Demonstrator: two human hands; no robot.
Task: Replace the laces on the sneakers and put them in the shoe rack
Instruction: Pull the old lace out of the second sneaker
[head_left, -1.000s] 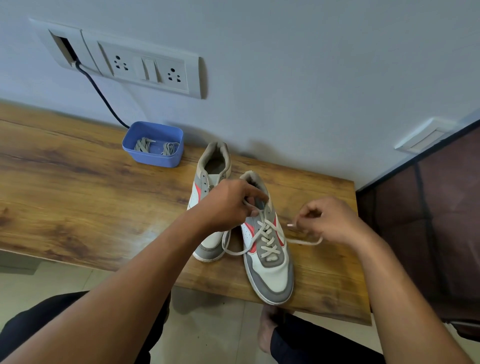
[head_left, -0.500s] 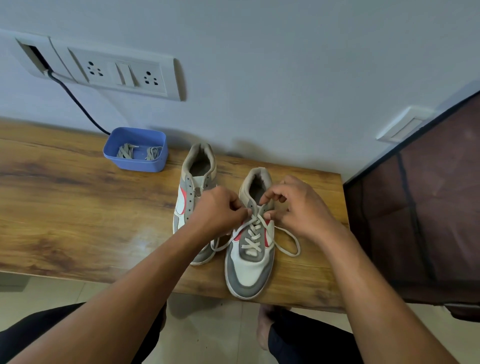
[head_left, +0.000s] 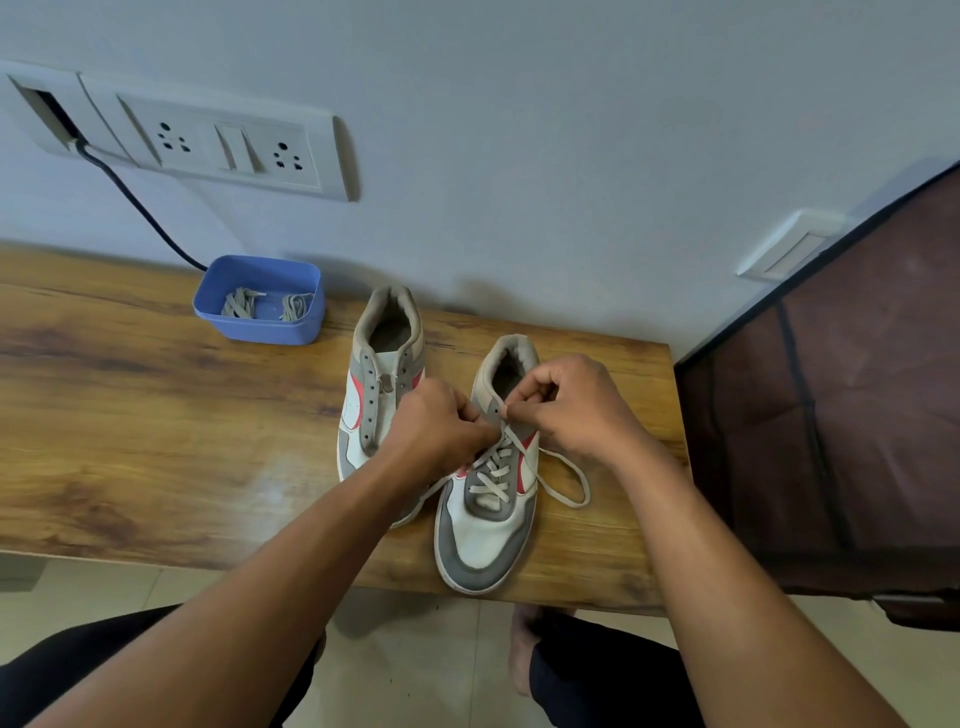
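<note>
One lace (head_left: 493, 474) end inside right hand (head_left: 576, 410).

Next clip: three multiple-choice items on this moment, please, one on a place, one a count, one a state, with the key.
1. Where does the blue tub of spare laces stand?
A) on the floor
B) on the wooden table, near the wall
C) on a chair

2. Of the left sneaker and right sneaker, how many are laced?
A) none
B) one
C) both

3. What are the left hand and right hand doing?
A) both pinch the lace at the right sneaker's top
B) both lie flat
C) one lifts the tub

Key: 1 B, it sits on the tabletop; 2 B, the left sneaker's eyelets are bare; 3 A, both hands' fingers curl on the lace.
</note>
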